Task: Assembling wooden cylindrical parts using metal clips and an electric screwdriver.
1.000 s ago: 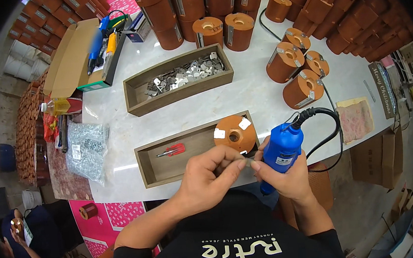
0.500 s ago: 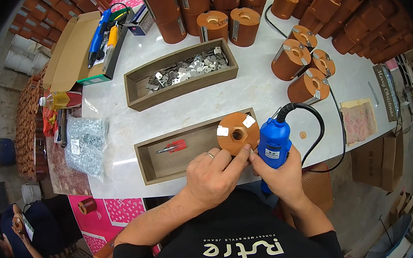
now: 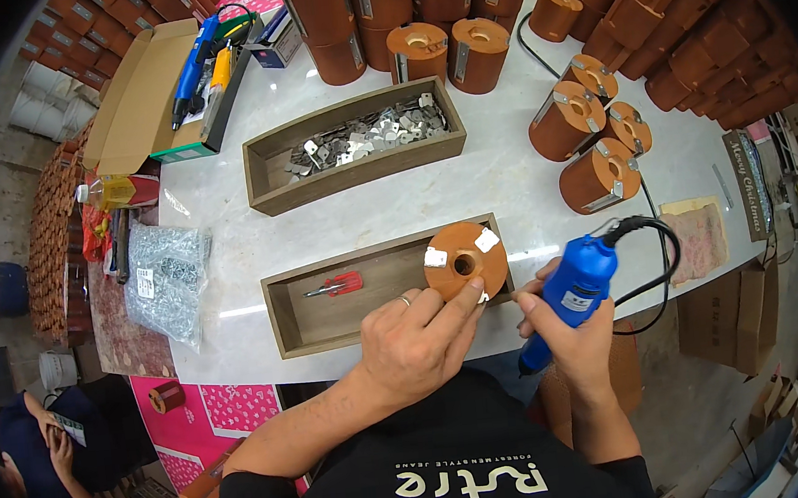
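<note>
A reddish-brown wooden cylinder [image 3: 487,264], with a hole in the middle of its round top, rests at the right end of a shallow wooden tray [image 3: 316,336]. White-looking metal tabs [image 3: 435,257] sit at its rim, and another shows by my fingertip. My left hand [image 3: 415,339] grips the cylinder's near side, its index finger pressed on the top near that tab. Clasped in my right hand [image 3: 575,333] is a blue electric screwdriver [image 3: 582,275], tilted with its nose down toward me. Its thumb and forefinger are close together; whether anything small is between them I cannot tell.
A red-handled screwdriver [image 3: 340,283] lies in the tray. Beyond it stands a wooden box [image 3: 354,181] of loose metal plates. Several finished-looking cylinders [image 3: 598,175] stand right; stacks rise behind. At left are a bubble-wrap bag [image 3: 167,281] and a tool carton [image 3: 131,107].
My right hand and the electric screwdriver have moved right, away from the cylinder, and the screwdriver's tilt has changed. My left hand stays on the cylinder.
</note>
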Tool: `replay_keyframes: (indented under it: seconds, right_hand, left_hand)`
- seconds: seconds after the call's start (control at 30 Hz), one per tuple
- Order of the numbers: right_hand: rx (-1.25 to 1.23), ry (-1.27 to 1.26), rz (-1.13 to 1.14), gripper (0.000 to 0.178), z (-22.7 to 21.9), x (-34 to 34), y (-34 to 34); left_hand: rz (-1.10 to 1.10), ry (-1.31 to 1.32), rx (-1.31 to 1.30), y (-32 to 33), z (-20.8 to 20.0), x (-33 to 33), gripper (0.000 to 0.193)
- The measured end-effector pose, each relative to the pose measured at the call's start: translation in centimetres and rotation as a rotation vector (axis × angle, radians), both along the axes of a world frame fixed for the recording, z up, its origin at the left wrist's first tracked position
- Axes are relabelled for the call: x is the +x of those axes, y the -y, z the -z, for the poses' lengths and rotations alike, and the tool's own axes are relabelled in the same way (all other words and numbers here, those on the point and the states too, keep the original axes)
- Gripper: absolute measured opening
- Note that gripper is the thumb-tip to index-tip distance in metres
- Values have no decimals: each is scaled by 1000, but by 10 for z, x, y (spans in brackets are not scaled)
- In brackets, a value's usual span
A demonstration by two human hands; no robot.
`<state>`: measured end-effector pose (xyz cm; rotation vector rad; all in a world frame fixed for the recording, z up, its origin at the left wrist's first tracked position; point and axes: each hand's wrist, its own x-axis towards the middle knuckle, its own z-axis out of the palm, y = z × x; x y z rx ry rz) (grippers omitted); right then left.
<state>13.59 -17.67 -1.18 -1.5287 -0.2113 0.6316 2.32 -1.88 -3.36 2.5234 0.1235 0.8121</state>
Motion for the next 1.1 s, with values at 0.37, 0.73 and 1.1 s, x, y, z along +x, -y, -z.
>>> replay_keyframes:
  seconds: [0.37,0.73,1.1]
  right_hand:
    - [618,129,109,34,-35,22,30]
    - [896,24,9,31,-55,22,21]
    - [882,-92,24,31,-56,17,19]
  left_hand:
    - [302,-611,-1730,-4,-11,-68,30]
    - [48,-810,-1798,0,1,-61,32]
    - [224,-835,-1577,4,-15,-63,29]
